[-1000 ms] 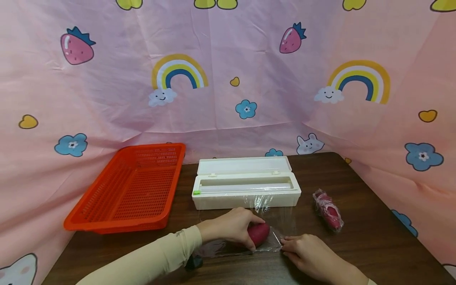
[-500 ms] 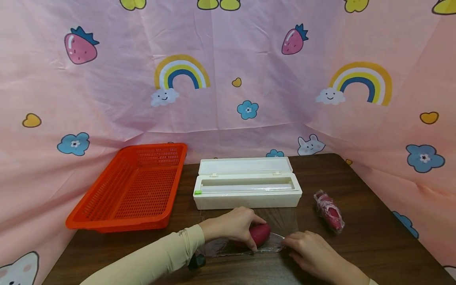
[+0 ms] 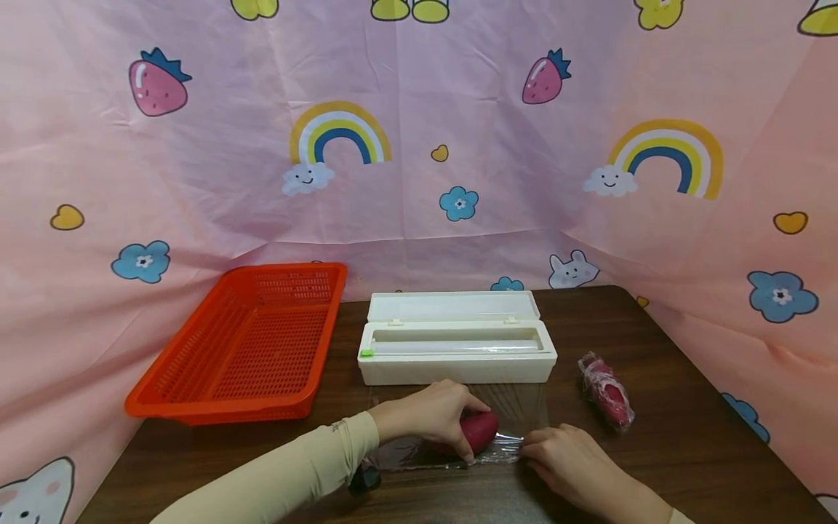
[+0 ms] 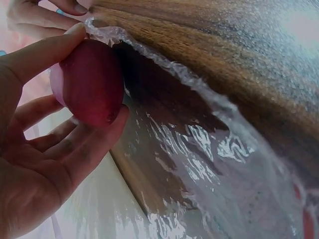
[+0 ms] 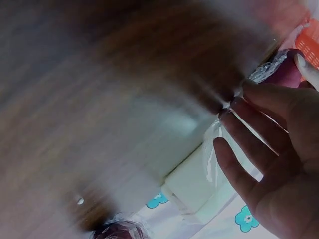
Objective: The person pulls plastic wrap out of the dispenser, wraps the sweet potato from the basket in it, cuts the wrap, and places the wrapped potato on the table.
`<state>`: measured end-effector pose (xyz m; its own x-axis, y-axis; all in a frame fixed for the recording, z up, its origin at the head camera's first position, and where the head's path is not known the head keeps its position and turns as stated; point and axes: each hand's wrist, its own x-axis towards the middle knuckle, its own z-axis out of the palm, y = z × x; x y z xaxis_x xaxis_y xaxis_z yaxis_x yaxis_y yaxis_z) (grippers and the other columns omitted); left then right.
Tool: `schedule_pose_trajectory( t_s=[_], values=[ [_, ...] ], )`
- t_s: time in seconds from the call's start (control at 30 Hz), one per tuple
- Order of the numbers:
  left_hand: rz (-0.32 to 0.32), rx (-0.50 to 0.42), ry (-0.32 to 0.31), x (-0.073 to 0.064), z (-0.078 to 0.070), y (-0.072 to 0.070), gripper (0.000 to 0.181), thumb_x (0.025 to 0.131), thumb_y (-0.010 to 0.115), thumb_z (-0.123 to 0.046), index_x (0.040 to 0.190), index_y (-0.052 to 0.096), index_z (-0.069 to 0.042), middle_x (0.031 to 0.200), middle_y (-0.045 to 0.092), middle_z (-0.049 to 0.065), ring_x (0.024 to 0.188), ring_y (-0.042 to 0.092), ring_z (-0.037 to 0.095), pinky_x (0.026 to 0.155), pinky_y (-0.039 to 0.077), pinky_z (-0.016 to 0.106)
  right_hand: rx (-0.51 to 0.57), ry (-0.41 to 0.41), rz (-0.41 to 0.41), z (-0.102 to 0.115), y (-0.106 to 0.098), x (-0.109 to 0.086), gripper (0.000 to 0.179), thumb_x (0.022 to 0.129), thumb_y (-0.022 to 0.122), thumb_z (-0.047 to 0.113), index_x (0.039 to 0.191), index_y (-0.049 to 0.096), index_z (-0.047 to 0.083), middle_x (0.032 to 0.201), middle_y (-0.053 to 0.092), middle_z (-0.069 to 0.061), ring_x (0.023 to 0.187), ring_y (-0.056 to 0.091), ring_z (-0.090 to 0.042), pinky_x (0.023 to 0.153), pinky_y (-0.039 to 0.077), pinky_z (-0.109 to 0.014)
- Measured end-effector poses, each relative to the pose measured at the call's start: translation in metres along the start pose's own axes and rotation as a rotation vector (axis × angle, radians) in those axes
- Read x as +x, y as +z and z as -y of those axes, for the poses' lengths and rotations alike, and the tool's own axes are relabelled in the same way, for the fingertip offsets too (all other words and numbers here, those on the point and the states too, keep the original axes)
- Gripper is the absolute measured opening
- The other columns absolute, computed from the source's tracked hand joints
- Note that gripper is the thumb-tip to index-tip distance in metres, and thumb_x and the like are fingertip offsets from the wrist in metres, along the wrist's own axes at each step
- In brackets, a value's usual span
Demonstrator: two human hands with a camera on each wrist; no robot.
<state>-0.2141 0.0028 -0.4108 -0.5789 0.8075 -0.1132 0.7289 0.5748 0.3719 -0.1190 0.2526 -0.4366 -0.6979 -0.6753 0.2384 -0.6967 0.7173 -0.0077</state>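
My left hand grips a dark red sweet potato between thumb and fingers, over a sheet of cling film on the table. In the left wrist view the smooth oval sweet potato shows most of its side, with the film spread beside it. To the right, my right hand pinches the film's edge; the right wrist view shows thumb and fingertips meeting on it. Behind both hands stands a white cling film box, lid up, its roll inside and the film reaching forward from it.
At the left stands an orange-red plastic basket. A film-wrapped sweet potato lies on the dark wooden table at the right. Beneath the left sleeve is a small black object. A patterned curtain closes off the back and sides.
The head view has shifted slightly. The film by my right fingers now looks bunched and drawn taut towards the sweet potato. My left hand keeps its grip, nearly still.
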Motion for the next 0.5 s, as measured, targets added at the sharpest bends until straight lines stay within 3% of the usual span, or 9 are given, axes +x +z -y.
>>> schedule_pose_trajectory(
  t_s=[0.2, 0.5],
  values=[
    [-0.012, 0.015, 0.008, 0.001, 0.001, 0.001, 0.071, 0.063, 0.095, -0.044, 0.128, 0.073, -0.024, 0.101, 0.073, -0.009, 0.081, 0.055, -0.003, 0.066, 0.044, 0.013, -0.040, -0.024, -0.025, 0.001, 0.002, 0.001, 0.010, 0.081, 0.081, 0.013, 0.082, 0.076, 0.020, 0.086, 0.071, 0.011, 0.072, 0.064, -0.002, 0.057, 0.042, -0.023],
    [-0.006, 0.013, 0.005, 0.001, 0.002, 0.001, 0.071, 0.065, 0.095, -0.044, 0.129, 0.072, -0.024, 0.102, 0.073, -0.011, 0.083, 0.055, -0.003, 0.067, 0.044, 0.012, -0.141, -0.060, -0.095, 0.002, 0.009, 0.011, 0.020, 0.076, 0.081, 0.010, 0.070, 0.065, 0.019, 0.071, 0.057, 0.010, 0.061, 0.053, -0.006, 0.051, 0.035, -0.022]
  ],
)
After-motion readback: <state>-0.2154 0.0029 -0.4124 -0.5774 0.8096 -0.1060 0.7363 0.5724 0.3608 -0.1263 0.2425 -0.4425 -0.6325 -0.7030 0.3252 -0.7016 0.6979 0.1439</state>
